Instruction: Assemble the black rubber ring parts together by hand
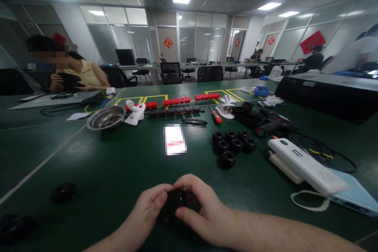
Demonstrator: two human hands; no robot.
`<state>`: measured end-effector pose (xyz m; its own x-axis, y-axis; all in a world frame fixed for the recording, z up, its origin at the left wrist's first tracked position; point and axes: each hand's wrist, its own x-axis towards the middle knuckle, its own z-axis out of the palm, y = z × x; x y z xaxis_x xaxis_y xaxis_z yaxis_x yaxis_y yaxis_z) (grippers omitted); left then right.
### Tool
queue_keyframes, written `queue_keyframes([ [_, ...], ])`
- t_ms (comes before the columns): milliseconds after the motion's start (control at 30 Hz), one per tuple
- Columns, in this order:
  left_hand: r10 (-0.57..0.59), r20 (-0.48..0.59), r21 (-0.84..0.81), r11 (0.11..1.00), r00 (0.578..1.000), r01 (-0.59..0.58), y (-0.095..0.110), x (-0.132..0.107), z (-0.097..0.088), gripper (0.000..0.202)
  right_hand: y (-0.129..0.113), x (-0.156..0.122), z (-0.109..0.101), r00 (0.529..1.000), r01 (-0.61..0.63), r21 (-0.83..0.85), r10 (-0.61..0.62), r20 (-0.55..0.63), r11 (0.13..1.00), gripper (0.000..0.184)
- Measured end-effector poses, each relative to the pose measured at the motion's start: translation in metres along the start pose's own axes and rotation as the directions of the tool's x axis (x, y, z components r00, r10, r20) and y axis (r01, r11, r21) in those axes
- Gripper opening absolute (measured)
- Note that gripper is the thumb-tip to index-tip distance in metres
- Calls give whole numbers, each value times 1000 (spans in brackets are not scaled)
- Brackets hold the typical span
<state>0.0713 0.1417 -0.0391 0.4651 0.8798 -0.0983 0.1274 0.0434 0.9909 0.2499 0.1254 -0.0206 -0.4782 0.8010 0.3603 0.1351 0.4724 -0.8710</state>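
At the near edge of the table, both hands are wrapped round a small black wheel (175,201), mostly hidden by the fingers. My left hand (152,204) is closed on its left side, thumb along the top. From the right, my right hand (203,208) grips it with the thumb in front and fingers curled over the back. Several similar black wheels (230,141) are grouped ahead and to the right. Off to the left lie another wheel (63,193) and a dark wheel-like shape (14,228) cut by the frame edge.
Across the green table stand a metal bowl (106,118), a white stand (136,112), red trays (177,101), a screwdriver (216,116) and a black power tool (265,120). A white device (307,165) lies right. Ahead is a bright, blurred-out rectangle (175,139). A person (88,73) sits left.
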Motion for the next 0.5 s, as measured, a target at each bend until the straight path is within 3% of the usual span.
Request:
queue_keyframes([
  [133,-60,-87,-149,988,994,47,-3,4,0,50,1,-1,5,995,-93,4,93,-25,996,45],
  [333,-76,-129,-206,977,989,48,-2,3,-2,48,2,5,1,953,-304,-95,304,-9,948,49],
  [500,-84,-90,-242,969,992,60,2,-1,-1,44,3,7,-1,961,-276,-117,278,1,954,36],
])
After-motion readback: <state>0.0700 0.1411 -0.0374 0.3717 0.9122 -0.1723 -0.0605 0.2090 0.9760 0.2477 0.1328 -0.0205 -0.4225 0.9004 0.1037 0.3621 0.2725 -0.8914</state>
